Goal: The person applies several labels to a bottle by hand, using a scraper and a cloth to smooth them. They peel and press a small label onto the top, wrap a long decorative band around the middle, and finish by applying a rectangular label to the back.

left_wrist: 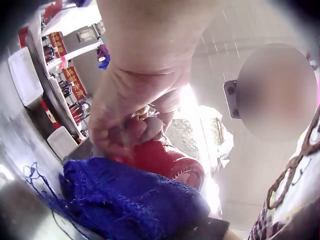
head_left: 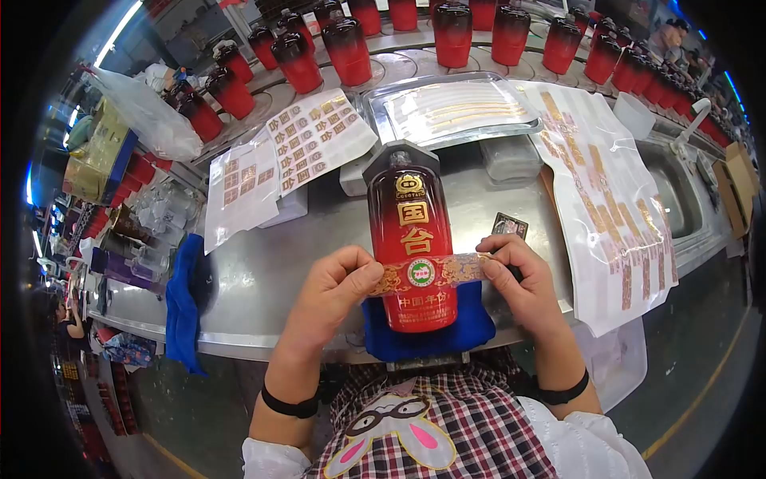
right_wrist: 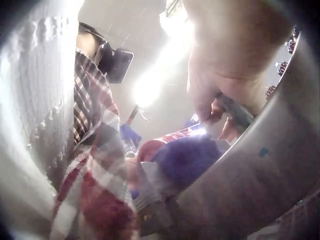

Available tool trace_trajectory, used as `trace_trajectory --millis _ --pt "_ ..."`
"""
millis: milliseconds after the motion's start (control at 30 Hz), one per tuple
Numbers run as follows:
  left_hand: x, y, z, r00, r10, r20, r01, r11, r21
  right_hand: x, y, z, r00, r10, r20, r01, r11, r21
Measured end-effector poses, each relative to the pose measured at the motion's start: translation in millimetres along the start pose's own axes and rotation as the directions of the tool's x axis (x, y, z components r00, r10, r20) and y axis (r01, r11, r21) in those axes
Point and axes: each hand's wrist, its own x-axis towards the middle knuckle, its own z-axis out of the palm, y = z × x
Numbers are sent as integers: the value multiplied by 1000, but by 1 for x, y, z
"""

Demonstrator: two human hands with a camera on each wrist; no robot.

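Note:
A dark-to-red bottle (head_left: 411,219) with gold characters lies on its back on a blue cloth (head_left: 476,323) at the table's near edge. Across its lower front runs a gold patterned label strip (head_left: 463,269) with a round green-and-white emblem. My left hand (head_left: 339,279) pinches the strip's left end between thumb and forefinger, close to the bottle's side. The right end is pinched likewise by my right hand (head_left: 520,275). A dark flat object (right_wrist: 236,111) sits within the right palm in the right wrist view. In the left wrist view, fingers hide part of the red bottle (left_wrist: 165,162).
Label sheets (head_left: 319,140) lie at the back left, and longer strip sheets (head_left: 610,207) on the right near a sink (head_left: 674,188). A metal tray (head_left: 455,108) stands behind the bottle. Several red bottles (head_left: 452,36) line a conveyor beyond. Another blue cloth (head_left: 183,307) hangs at left.

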Motion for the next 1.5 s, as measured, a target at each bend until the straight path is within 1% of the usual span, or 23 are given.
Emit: trace_trajectory --millis 67,100,200,233,267,300,333,367,500,733,1067,1133,1167,1233,1300,1333,1367,1433,1500 --pt "-2 4 1 998 -29 -47 31 998 45 1 -1 -1 1000 -10 8 11 999 -40" --pt "-1 5 3 997 -43 -56 47 997 62 2 1 -1 999 -38 18 38 999 -36" --pt "0 -6 -4 997 -5 -73 13 994 111 3 12 0 996 -86 9 86 993 -76" --pt "1 -9 -8 997 -14 -73 24 991 134 3 13 0 995 -98 5 98 991 -95" --pt "1 -6 -4 998 12 -68 -3 992 128 2 11 0 995 -103 -2 102 991 -92" --pt "1 -7 -6 999 33 -31 -31 998 60 2 10 1 994 -110 -5 109 991 -82" --pt "1 -8 -5 999 36 -27 -35 998 43 2 11 1 991 -134 -2 134 988 -71" --pt "1 -8 -5 999 41 -30 -40 999 29 2 12 1 993 -115 -1 114 991 -65" --pt "2 -6 -7 999 46 3 -46 999 23 2 16 -1 992 -128 14 129 989 -74" --pt "0 -7 -6 998 62 2 -62 998 14 2 18 0 989 -145 24 146 988 -53" --pt "-1 -6 -7 999 41 10 -41 999 -13 1 12 2 995 -103 -9 103 993 -52" --pt "0 -5 -4 1000 24 -15 -24 1000 19 0 12 1 996 -90 1 89 994 -56" --pt "0 -5 -4 999 14 -41 -13 999 39 0 9 1 999 -37 -2 36 998 -58" --pt "1 -8 -6 999 32 -31 -31 999 34 1 12 1 997 -81 -1 80 995 -65" --pt "-1 -2 -2 999 8 -37 -6 999 45 2 7 0 998 -54 19 56 996 -69" --pt "1 -7 -5 999 -24 -42 26 998 51 1 9 1 999 -49 8 49 999 -19" --pt "-1 -5 -3 999 -22 -48 24 999 34 1 7 1 1000 -26 13 26 1000 -3" --pt "0 -3 1 999 -23 -38 23 1000 -3 1 7 1 999 -36 17 36 999 -3" --pt "0 -7 -3 1000 -13 -27 13 1000 1 1 7 1 999 -28 16 27 1000 6"
